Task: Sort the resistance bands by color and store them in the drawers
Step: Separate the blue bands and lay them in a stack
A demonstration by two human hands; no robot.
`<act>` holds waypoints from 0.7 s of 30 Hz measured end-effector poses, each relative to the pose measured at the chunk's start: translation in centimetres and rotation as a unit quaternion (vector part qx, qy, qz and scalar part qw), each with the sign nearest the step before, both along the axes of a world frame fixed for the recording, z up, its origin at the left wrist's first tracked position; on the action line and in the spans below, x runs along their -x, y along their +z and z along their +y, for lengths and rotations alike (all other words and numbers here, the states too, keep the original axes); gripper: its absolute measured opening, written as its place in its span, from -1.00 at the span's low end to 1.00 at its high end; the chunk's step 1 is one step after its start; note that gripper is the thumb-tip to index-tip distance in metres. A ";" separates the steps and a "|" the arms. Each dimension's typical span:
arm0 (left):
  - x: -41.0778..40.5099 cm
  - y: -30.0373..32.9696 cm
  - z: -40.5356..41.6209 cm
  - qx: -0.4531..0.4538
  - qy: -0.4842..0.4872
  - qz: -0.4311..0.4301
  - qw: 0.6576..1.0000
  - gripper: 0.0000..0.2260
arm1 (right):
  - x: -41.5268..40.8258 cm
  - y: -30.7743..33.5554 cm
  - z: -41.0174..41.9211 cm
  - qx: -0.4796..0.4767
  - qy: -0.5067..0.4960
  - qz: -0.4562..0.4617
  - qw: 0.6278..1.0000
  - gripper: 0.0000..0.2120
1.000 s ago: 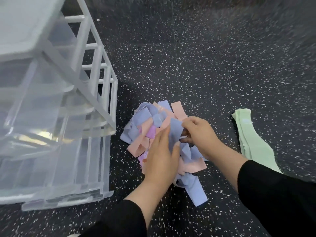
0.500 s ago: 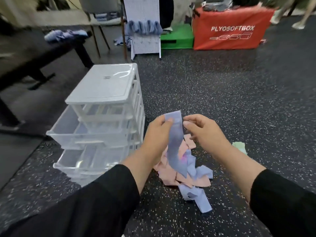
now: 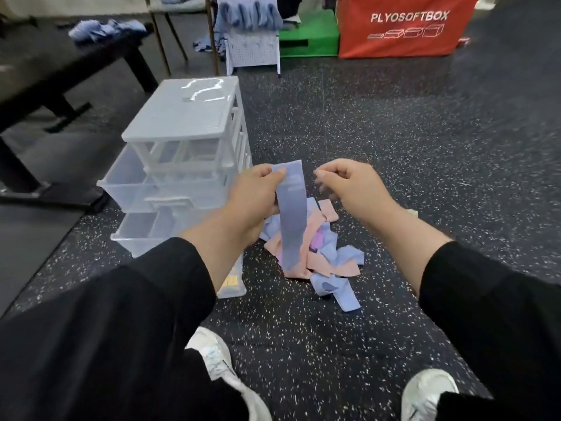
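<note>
- Black speckled rubber floor (image 3: 379, 153) fills most of my view, with a dark bench (image 3: 60, 71) in the upper left of the frame and an orange box printed PLYOSOFTBOX (image 3: 403, 25) at the upper right, a green block (image 3: 306, 34) just beside it.
- At left of centre I see the white drawer unit (image 3: 182, 117) standing on the floor; its clear drawers (image 3: 136, 183) are pulled out toward the lower left of the frame, stepped one below another.
- My left hand (image 3: 255, 192) sits at the centre of the frame, thumb and fingers pinching the upper end of a blue band (image 3: 291, 214).
- That blue band hangs straight down from the pinch, its lower end reaching the heap below; I cannot tell whether it touches the heap.
- My right hand (image 3: 349, 186) is just to the right of the band's top edge, apart from it, its fingers curled in and holding nothing that I can see; the fingertips are blurred.
- On the floor below both hands lies the pile of bands (image 3: 328, 262), blue and pink strips tangled together with a bit of purple showing in the middle.
- A sliver of a green band (image 3: 411, 211) peeks out behind my right wrist.
- Black sleeves cover both forearms, and two white shoes (image 3: 425, 393) show along the bottom edge of the frame.
</note>
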State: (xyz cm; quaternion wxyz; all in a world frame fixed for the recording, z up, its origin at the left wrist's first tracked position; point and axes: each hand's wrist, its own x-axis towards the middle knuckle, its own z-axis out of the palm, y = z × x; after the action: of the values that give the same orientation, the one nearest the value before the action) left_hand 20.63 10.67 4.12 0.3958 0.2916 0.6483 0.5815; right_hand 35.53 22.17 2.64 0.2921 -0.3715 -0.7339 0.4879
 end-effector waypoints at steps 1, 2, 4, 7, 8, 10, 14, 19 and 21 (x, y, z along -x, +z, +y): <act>-0.1 -0.9 -0.1 0.012 0.005 0.001 1.000 -0.87 | -0.8 -1.3 0.3 0.004 -0.008 -0.034 0.999 -0.88; -0.1 -2.0 0.0 0.027 0.010 0.003 1.000 -0.81 | -1.7 -2.8 0.6 0.003 -0.011 -0.080 0.997 -0.86; 0.0 -4.4 0.2 0.060 0.016 0.003 0.998 -0.76 | -3.8 -6.3 1.2 -0.002 -0.007 -0.182 0.983 -0.85; -0.5 -7.0 0.1 0.096 0.027 -0.016 0.995 -0.92 | -6.6 -12.0 1.9 0.005 0.031 -0.326 0.945 -0.80; -0.7 -7.9 0.3 0.105 0.030 -0.025 0.994 -0.91 | -7.2 -13.6 2.0 0.009 0.050 -0.366 0.929 -0.77; -0.8 -9.7 0.6 0.124 0.028 -0.037 0.991 -0.83 | -7.8 -15.9 1.6 0.007 0.099 -0.432 0.896 -0.70; -0.8 -13.1 1.1 0.160 0.022 -0.024 0.987 -0.79 | -7.3 -19.4 0.4 0.008 0.211 -0.504 0.837 -0.59; -0.2 -15.3 1.4 0.188 0.025 -0.016 0.982 -0.70 | -5.8 -23.8 -0.6 -0.001 0.299 -0.566 0.768 -0.52; 0.3 -15.8 1.6 0.200 0.022 -0.020 0.979 -0.63 | -5.2 -25.2 -0.8 -0.003 0.309 -0.586 0.749 -0.50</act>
State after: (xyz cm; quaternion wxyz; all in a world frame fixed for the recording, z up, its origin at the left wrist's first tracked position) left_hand 20.35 12.24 -11.70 0.4464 0.1803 0.7495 0.4543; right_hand 40.78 21.41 -22.59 -0.3607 -0.3362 -0.8374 0.2358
